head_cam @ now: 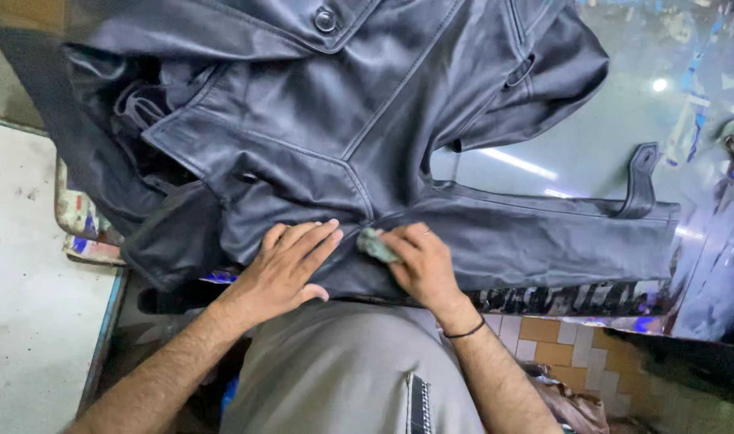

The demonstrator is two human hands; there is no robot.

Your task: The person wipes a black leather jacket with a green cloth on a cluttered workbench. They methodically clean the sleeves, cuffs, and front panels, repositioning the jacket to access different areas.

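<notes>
Black leather jacket (367,137) spread flat; small greenish cloth (377,245) atop.

Under both hands lies a black leather jacket (343,137), smooth with a soft sheen and fine creases, its seams stitched; a glossy dark button (325,19) sits far above the hands. The right hand (423,265) pinches a small grey-green cloth (377,245), matt and crumpled. Beyond the right hand, the tabletop (592,153) is glassy and reflective. Left of the left hand (287,269), a pale surface (21,289) looks matt and speckled.
</notes>
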